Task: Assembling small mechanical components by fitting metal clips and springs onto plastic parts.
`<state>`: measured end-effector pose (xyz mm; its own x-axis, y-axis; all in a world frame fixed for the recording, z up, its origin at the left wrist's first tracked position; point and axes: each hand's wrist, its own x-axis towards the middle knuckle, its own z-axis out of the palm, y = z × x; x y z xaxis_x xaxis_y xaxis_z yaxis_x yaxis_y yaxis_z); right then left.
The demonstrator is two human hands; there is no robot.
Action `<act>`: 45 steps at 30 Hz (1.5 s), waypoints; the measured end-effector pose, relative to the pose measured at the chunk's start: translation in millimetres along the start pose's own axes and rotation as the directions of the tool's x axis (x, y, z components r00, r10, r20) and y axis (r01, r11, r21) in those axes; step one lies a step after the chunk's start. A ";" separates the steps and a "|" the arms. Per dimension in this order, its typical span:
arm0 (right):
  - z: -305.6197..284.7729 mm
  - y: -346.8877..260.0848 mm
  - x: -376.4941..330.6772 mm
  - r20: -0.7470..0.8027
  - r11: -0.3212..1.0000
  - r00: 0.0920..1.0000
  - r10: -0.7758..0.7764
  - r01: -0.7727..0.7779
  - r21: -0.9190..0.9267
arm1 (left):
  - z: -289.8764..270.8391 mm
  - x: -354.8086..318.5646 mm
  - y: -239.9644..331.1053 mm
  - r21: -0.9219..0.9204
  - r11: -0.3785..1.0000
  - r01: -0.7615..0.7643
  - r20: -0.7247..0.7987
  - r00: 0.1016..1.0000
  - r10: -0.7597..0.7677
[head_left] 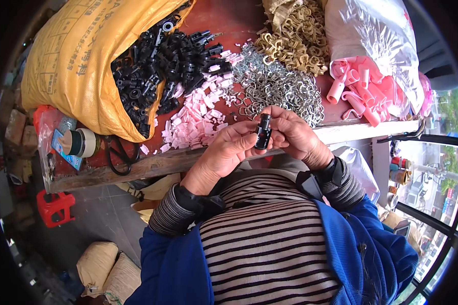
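Observation:
Between my two hands, just over the table's near edge, is a small black plastic part [263, 133], roughly tube-shaped and held upright. My left hand [233, 145] grips its side with thumb and fingers. My right hand [294, 133] closes on it from the other side, fingertips near its upper end. Beyond my hands lies a heap of silvery curved metal pieces [285, 91]. A pile of small pale pink plastic pieces [193, 119] spreads to the left of it. Similar black plastic parts [158, 66] spill from a yellow woven sack [76, 66].
Brass-coloured metal pieces [297, 38] lie at the back. Pink curved plastic pieces [364, 91] come out of a white bag [374, 35] on the right. Tape rolls [86, 142] sit at the left edge. Below are a red plastic stool [56, 208] and tan sacks [99, 264].

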<state>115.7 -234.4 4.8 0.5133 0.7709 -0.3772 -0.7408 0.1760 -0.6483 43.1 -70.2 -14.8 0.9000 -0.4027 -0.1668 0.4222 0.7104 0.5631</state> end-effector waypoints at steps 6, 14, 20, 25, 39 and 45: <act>-6.3 -0.6 -0.5 -0.054 0.998 0.996 -0.069 0.070 0.009 | 2.7 12.9 -2.0 0.024 1.000 -0.012 -0.068 0.998 0.013; -16.1 -1.8 -6.5 -0.056 0.982 0.986 -0.154 0.147 -0.119 | 14.4 22.6 -0.6 0.050 0.999 0.000 -0.035 0.999 0.001; -7.6 -3.4 -11.2 -0.029 0.998 0.998 -0.048 0.049 0.029 | 9.2 17.3 -3.4 0.040 0.998 -0.056 0.020 0.998 0.055; -3.5 2.1 -8.7 -0.029 0.993 0.999 -0.019 0.022 0.113 | 3.3 9.3 -5.5 0.131 0.958 -0.254 -0.026 0.965 0.260; 10.6 2.9 0.9 -0.134 0.955 0.989 0.068 -0.026 0.297 | 4.0 1.6 0.6 0.277 0.900 -0.336 -0.027 0.934 0.357; 9.5 2.0 1.2 -0.185 0.938 0.976 0.119 -0.050 0.342 | 2.7 9.7 -3.3 0.289 0.907 -0.306 -0.020 0.945 0.325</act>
<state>110.7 -227.3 9.4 0.4927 0.6600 -0.5671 -0.8688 0.3362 -0.3636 50.2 -78.0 -16.0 0.9904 -0.1378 0.0089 0.0764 0.6010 0.7956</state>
